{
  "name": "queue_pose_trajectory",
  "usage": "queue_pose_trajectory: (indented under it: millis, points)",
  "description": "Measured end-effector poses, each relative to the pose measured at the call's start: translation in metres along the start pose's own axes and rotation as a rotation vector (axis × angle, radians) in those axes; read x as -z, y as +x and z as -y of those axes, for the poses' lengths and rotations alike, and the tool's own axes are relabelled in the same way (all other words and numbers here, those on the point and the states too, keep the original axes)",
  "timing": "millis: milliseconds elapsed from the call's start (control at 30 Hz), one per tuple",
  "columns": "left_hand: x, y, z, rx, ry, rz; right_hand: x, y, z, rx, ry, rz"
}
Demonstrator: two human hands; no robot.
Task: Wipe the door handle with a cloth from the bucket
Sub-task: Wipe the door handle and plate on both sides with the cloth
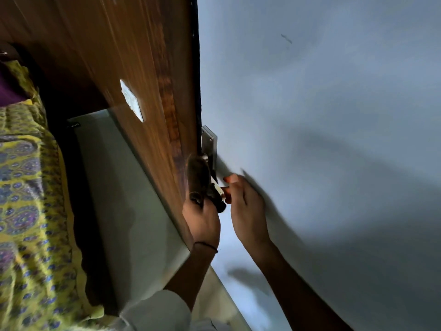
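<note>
The brown wooden door (148,75) stands edge-on, with its metal handle plate (209,142) on the edge facing the grey wall. My left hand (202,220) is shut on a dark cloth (199,177), which lies pressed over the handle lever just below the plate. My right hand (245,204) is on the other side of the door's edge, its fingers closed on the pale end of the handle (220,188). The lever itself is mostly hidden by the cloth. No bucket is in view.
A pale grey wall (322,115) fills the right side. A light glossy panel (124,199) runs along the door's left. Yellow patterned fabric (26,199) lies at the far left. A white sticker (131,100) is on the door.
</note>
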State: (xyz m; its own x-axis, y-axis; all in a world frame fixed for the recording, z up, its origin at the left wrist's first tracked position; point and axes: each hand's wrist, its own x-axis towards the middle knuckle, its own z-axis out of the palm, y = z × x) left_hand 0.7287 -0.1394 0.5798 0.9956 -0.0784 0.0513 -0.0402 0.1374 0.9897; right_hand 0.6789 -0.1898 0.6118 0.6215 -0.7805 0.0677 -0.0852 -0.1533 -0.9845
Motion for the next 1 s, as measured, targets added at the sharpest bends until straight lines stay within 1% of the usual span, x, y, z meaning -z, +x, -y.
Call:
queue_pose_trajectory:
  millis: [33,100,200,300,367,433,533,567,733,800,933,1000]
  points:
    - [0.000,-0.010,-0.002,0.070,-0.095,0.004,0.001,0.000,-0.001,0.010,-0.016,0.000]
    - [0.007,-0.033,-0.007,0.126,-0.157,0.079,0.002,-0.001,-0.003,0.025,-0.031,-0.001]
    - [0.021,-0.056,-0.009,0.155,-0.091,0.181,0.005,-0.003,-0.002,0.033,-0.028,0.015]
    - [0.018,-0.044,-0.010,0.194,-0.113,0.170,0.007,-0.003,-0.002,0.056,-0.028,0.033]
    - [0.011,-0.019,-0.019,0.228,-0.201,0.136,0.007,-0.002,-0.003,0.081,-0.051,0.031]
    - [0.010,0.012,-0.022,0.330,-0.325,0.105,0.007,-0.004,-0.006,0.099,-0.053,0.040]
    - [0.019,0.041,-0.025,0.650,-0.617,0.170,0.005,-0.011,-0.011,0.120,-0.023,0.036]
    - [0.021,0.042,-0.023,0.704,-0.690,0.204,0.004,-0.014,-0.013,0.124,-0.004,0.018]
    - [0.018,0.006,-0.012,0.815,-0.928,0.334,0.011,-0.035,-0.011,0.185,0.097,-0.188]
    - [0.020,-0.003,-0.009,0.866,-0.984,0.364,0.015,-0.042,-0.010,0.226,0.084,-0.210]
    - [0.026,0.004,-0.015,0.895,-0.913,0.364,0.021,-0.041,-0.005,0.301,0.037,-0.204]
    - [0.025,0.012,-0.021,0.938,-0.935,0.358,0.023,-0.038,-0.003,0.325,0.018,-0.187]
